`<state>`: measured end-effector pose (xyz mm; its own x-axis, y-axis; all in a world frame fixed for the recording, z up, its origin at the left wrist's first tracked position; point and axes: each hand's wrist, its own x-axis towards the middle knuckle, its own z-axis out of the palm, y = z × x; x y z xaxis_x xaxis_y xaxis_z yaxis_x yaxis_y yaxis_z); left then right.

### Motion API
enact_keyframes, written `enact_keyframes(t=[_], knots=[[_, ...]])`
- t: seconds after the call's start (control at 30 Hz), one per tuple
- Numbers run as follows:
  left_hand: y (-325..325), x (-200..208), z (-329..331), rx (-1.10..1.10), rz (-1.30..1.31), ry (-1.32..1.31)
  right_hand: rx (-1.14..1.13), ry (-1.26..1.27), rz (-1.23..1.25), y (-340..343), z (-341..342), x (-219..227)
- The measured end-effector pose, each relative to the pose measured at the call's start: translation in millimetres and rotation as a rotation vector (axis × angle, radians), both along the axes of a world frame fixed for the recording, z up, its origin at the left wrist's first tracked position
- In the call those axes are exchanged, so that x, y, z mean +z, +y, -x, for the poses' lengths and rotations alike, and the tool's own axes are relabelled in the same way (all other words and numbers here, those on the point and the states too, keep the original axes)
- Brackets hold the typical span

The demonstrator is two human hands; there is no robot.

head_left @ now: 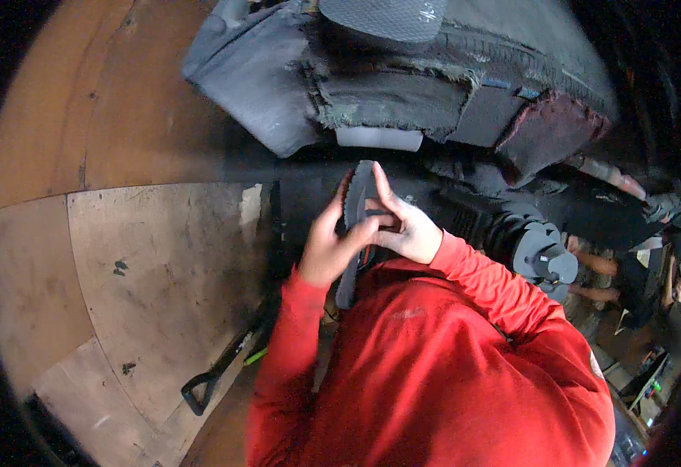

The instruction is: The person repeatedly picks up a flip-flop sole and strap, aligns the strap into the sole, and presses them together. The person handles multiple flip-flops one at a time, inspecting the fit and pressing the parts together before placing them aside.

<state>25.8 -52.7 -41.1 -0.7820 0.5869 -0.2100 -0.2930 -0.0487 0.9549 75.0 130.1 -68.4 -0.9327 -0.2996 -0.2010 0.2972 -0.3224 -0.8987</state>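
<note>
A dark grey shoe sole [358, 191] with a ridged edge stands nearly upright, edge-on, in front of my red-sleeved body. My left hand [326, 247] grips it along the left side. From the right, my right hand [412, 230] holds the same sole, with one finger stretched up to its top end and the others bent around its middle. The sole's broad faces are mostly turned out of sight. Beyond its tip lies a worktop covered in frayed dark cloth [391, 101], with another textured grey sole [387, 17] resting on it.
Several grey soles [544, 253] are stacked at the right, near a co-worker's arms [595, 265]. Another person's arm [609, 173] reaches in farther up. Wooden panels [161, 257] line the left, with a black D-shaped handle [195, 393] and a green strip [255, 356] below.
</note>
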Motion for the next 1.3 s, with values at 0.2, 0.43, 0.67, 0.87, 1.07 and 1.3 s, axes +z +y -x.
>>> enact_keyframes(t=[0.2, 0.43, 0.67, 0.87, 1.07, 1.3], knots=[[26.5, 9.6, 25.1, 0.018, 0.187, 0.141, 0.055, -0.138, 0.167, 6.5, 10.0, -5.5], [63.7, -34.5, 59.8, -0.018, 0.195, -0.062, -0.084, -0.509, 0.199, 35.8, 45.5, -6.8], [38.5, -35.9, 5.8, 0.169, -0.053, 0.110, -0.135, 0.310, -0.528, 10.3, 13.5, -23.1], [48.2, -25.3, -16.4, 0.477, 0.321, 0.510, -0.452, 0.625, -0.975, -5.8, 15.9, -62.5], [50.0, -1.2, 3.8, 0.445, 0.557, 0.820, -0.380, 0.227, -0.560, -10.3, 22.1, -61.9], [45.5, 39.8, 24.5, 0.295, 0.673, 0.714, -0.260, 0.516, -0.561, -16.1, 13.0, -29.7]])
